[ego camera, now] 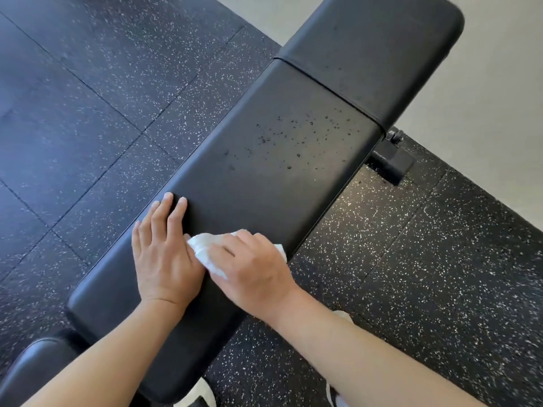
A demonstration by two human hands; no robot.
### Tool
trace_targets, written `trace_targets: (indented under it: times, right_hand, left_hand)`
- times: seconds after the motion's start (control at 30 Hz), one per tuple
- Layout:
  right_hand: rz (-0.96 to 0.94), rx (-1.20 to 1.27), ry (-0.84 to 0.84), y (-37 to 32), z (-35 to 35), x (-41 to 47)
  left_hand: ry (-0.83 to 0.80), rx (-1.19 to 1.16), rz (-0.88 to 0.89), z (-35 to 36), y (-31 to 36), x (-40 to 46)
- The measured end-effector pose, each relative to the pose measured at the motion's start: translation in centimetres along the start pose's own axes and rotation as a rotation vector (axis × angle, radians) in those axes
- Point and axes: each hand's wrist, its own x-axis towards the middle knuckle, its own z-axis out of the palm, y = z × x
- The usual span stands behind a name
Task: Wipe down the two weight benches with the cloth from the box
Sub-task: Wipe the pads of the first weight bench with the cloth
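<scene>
two bare forearms reach in from the bottom edge, and between them, low in view, show what look like the toes of white shoes (342, 317) on the floor. one black padded weight bench (264, 177) runs diagonally from near left to far right, and both hands work on its near half. the left hand (164, 248) lies flat on the pad with its fingers straight and spread, holding nothing; it seems placed there to brace the person's lean, judging by its position at the pad's left edge. the right hand (249, 265) sits just beside it, fingers curled over one crumpled white cloth (205, 248), pressing it to the vinyl; the cloth pokes out on both sides of the hand, so the grip is loose and broad, suited to sweeping strokes. the two hands nearly touch over the cloth.

further along the pad, well apart from the cloth, a scatter of small dark droplets or specks (296, 136) covers the middle section, too many and too small to count. beyond a seam lies the second, far cushion (373, 54) of the same bench. only this one bench is clearly visible; a rounded black pad (32, 365) at the near left corner may belong to something else. black speckled rubber floor tiles (88, 113) lie all around.
</scene>
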Motion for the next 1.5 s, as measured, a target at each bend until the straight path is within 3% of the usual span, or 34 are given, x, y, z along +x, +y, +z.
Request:
trace_targets:
  times: [0.1,0.3,0.57,0.77,0.9,1.1,1.27,1.4,1.5]
  right_hand:
    - [-0.107,-0.047,0.014,4.1,-2.1,0.4]
    - [-0.046,-0.101,-0.009,12.9,-6.8,0.5]
    - [-0.287,-0.121,-0.085,8.2,-2.4,6.2]
    - [-0.213,-0.099,-0.074,4.1,2.8,16.1]
    - [-0.152,-0.16,-0.162,2.9,4.4,19.8]
    - [-0.098,-0.04,-0.134,3.4,0.7,10.8]
    - [-0.223,-0.155,-0.208,6.4,-3.9,1.7]
    - [-0.306,-0.252,-0.153,6.1,-2.1,5.9]
    - [-0.183,-0.251,-0.096,5.1,1.0,12.5]
  left_hand:
    - [0.025,0.004,0.02,0.0,0.0,0.0]
    - [0.021,0.037,0.022,-0.2,-0.1,0.1]
    - [-0.006,0.028,0.0,-0.6,0.1,0.2]
    - [-0.02,0.028,0.0,-0.7,-0.1,0.3]
    - [-0.005,0.021,0.004,-0.6,-0.1,0.4]
    - [-0.037,-0.004,0.002,-0.9,-0.1,0.3]
    - [-0.037,-0.019,-0.002,-0.7,-0.2,0.4]
    - [-0.048,-0.043,0.009,-0.5,-0.5,0.2]
    - [-0.054,-0.049,0.02,-0.3,-0.7,0.3]
